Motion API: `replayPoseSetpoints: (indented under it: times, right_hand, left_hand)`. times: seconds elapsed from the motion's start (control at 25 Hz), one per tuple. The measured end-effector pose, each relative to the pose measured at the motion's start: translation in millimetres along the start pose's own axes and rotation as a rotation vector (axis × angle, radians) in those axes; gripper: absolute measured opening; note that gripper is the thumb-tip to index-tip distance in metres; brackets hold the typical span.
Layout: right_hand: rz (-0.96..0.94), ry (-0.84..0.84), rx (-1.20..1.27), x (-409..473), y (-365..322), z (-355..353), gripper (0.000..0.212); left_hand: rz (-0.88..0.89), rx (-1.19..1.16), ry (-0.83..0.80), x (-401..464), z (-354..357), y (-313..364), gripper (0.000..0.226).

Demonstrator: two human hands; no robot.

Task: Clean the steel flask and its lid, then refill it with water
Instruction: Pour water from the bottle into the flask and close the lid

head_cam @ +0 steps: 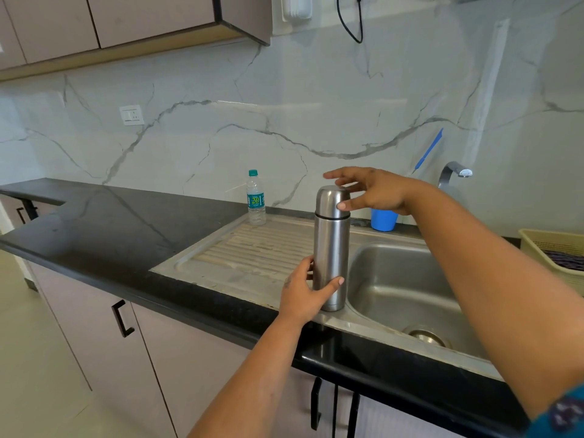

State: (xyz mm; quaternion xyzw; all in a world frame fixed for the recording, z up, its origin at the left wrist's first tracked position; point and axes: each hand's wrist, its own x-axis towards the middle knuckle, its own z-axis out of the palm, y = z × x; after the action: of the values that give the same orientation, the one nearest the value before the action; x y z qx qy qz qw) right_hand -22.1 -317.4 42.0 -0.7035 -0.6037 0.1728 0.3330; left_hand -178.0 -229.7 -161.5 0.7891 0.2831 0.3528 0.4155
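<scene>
The steel flask (331,248) stands upright on the draining board, right at the edge of the sink basin (407,279), its long axis straight up and down, with the lid (333,200) seated on top. The left hand (301,292) is wrapped round the flask's lower body, thumb across the front and fingers behind, so the flask looks steadied at its base. The right hand (369,192) is at the lid, on the side of the flask toward the sink, fingers spread and loosely curved; the thumb touches the lid's side while the fingers arch over its dome, not yet closed round it. I'd say the lid is the next thing to come off, and the right hand is the one placed for it: it would have to close on the lid and twist about that upright axis while the left holds the body firm. A water bottle (256,197) stands behind the flask, away from the sink.
</scene>
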Motion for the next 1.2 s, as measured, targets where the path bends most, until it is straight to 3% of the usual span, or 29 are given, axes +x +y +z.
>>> replayPoseSetpoints:
  times: [0.12, 0.36, 0.52, 0.64, 0.76, 0.88, 1.04, 1.2]
  right_hand:
    - [-0.021, -0.036, -0.01, 1.0, -0.5, 4.9, 0.053]
    - [0.008, 0.228, -0.401, 10.0, -6.6, 20.6, 0.054]
    - [0.054, -0.017, -0.065, 6.7, -9.6, 7.0, 0.067]
    - [0.01, -0.134, -0.025, 5.6, -9.7, 1.1, 0.053]
    - [0.014, -0.019, -0.247, 10.8, -12.1, 3.2, 0.046]
    - [0.025, 0.095, -0.472, 14.4, -18.6, 8.7, 0.055]
    - [0.019, 0.093, -0.579, 16.8, -24.7, 13.4, 0.063]
    - [-0.052, 0.07, -0.865, 17.4, -16.2, 12.5, 0.067]
  left_hand:
    - [-0.001, -0.001, 0.004, -0.2, 0.4, -0.3, 0.072]
    - [-0.007, 0.006, 0.012, 0.0, 0.4, 1.0, 0.072]
    - [-0.009, 0.012, 0.007, -1.1, 0.1, 2.5, 0.072]
    - [-0.009, 0.014, 0.008, -0.3, 0.4, 1.3, 0.072]
    - [-0.004, 0.02, 0.015, -1.5, 0.8, 3.1, 0.07]
    - [0.009, 0.035, 0.016, -1.0, 0.4, 3.9, 0.068]
    - [-0.002, 0.03, -0.01, -0.9, -0.3, 2.8, 0.065]
    - [0.01, 0.085, -0.026, 0.3, 1.9, 2.4, 0.071]
